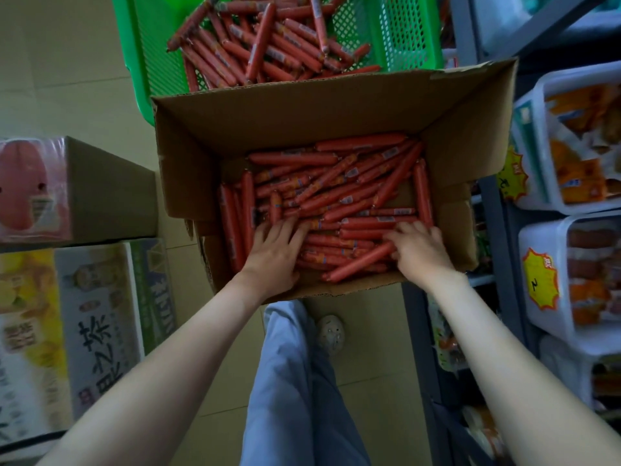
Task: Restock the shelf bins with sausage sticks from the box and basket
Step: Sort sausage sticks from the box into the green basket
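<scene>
An open cardboard box (302, 119) on the floor holds several red sausage sticks (339, 193) in a loose pile. Both my hands are down inside it at the near side. My left hand (275, 250) lies on the sticks with its fingers spread and reaching in among them. My right hand (418, 250) has its fingers curled over a few sticks at the near right. Behind the box a green plastic basket (406, 31) holds more sausage sticks (268, 45).
White shelf bins (534, 136) with yellow price tags stand on the rack at the right; one lower bin (551, 237) holds reddish packs. Stacked cartons (97, 196) fill the left. My legs and a shoe (331, 334) are below on the tiled floor.
</scene>
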The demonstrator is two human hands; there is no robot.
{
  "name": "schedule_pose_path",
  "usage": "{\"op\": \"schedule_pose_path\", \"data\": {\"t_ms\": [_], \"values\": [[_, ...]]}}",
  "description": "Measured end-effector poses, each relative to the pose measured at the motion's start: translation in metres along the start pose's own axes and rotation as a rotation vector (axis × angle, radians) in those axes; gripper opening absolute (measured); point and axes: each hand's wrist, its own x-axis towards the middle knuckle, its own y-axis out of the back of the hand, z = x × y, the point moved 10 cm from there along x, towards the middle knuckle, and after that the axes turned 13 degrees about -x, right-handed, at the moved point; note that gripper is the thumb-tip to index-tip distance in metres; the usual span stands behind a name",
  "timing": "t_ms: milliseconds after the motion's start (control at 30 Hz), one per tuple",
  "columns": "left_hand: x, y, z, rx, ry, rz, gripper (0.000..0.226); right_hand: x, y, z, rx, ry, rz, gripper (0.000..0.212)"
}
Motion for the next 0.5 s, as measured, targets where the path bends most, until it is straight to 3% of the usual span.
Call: {"op": "schedule_pose_path", "data": {"t_ms": [67,133,233,367,500], "values": [[0.002,-0.005,0.002,0.135,-0.009,-0.054,0.093,-0.004,-0.001,0.031,0.02,-0.163,0.033,0.048],[0.006,-0.009,0.002,0.244,0.006,-0.096,0.084,-0.005,-0.003,0.044,0.067,-0.245,0.015,0.059],[0.014,-0.006,0.002,0.326,0.03,-0.093,0.069,-0.002,0.003,0.028,0.118,-0.163,0.055,0.067],[0.018,-0.01,0.009,0.378,-0.01,-0.117,0.058,0.002,0.012,-0.016,0.204,0.032,0.098,0.061],[0.019,-0.013,0.008,0.355,0.014,-0.109,0.057,0.016,0.01,-0.021,0.271,-0.025,0.083,0.052]]}}
